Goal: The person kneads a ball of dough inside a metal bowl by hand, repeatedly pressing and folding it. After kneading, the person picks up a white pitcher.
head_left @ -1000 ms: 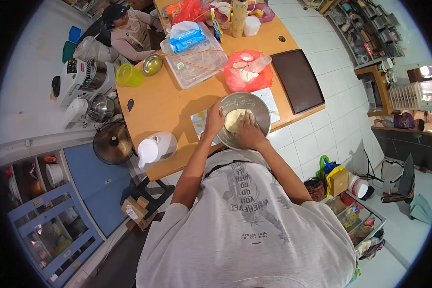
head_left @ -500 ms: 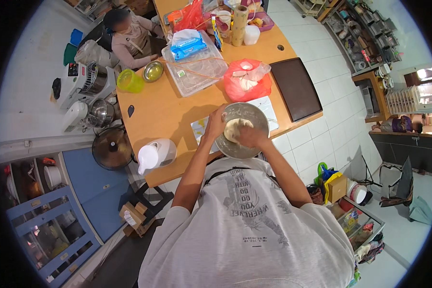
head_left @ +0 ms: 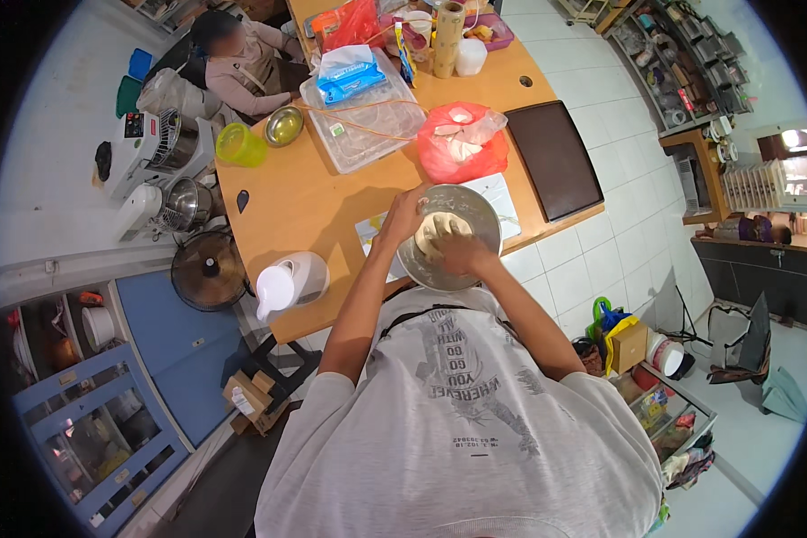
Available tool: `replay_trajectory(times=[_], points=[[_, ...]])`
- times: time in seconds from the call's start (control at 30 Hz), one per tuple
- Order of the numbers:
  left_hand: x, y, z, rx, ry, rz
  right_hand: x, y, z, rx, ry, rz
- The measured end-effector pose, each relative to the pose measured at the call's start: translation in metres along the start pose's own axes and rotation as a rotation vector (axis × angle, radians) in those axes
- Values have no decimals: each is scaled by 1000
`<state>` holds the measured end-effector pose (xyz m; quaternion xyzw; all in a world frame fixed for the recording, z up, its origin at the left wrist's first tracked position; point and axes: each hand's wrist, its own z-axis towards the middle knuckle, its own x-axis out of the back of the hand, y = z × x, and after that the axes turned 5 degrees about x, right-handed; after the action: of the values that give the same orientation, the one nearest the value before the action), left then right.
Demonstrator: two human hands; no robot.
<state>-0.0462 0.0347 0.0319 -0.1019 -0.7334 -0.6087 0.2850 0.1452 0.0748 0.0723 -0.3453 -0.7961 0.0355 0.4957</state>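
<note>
A steel mixing bowl stands at the table's near edge, flour smears on its inner wall. In it lies a lump of pale dough. My left hand grips the bowl's left rim, thumb toward the inside. Inside the bowl, my right hand presses into the dough with curled fingers; their tips are partly hidden by dough and slightly smeared. White marbled boards show from under the bowl on both sides. Just beyond the bowl sits a red plastic bag with white contents.
A dark baking tray lies at the table's right edge. On the left stand a white jug, a yellow-green cup and a small metal bowl. Farther back is a clear lidded container bearing a wipes pack. Another person sits at the far left.
My right hand has shifted slightly left over the dough, which has changed shape beneath it. The left hand keeps its hold on the rim. The seated person's arm has moved a little.
</note>
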Motion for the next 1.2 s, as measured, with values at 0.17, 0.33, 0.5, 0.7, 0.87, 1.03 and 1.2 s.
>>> replay_trajectory(times=[0.17,0.33,0.5,0.7,0.87,1.03,1.2], points=[[1,-7,7,-76,-6,15,-31,-15,14,-24,26,-164],[13,10,1,-21,53,-101,-25,-9,25,-92,63,127],[13,-9,-31,87,96,-56,17,-1,2,-48,109,346],[8,-12,-31,53,101,-79,-14,10,3,109,310,263],[15,6,-22,121,20,-22,-19,-20,4,42,11,-169],[17,-6,-15,30,20,1,6,-35,7,1,-155,-129],[21,-5,-17,28,43,-74,14,-6,14,155,62,338]])
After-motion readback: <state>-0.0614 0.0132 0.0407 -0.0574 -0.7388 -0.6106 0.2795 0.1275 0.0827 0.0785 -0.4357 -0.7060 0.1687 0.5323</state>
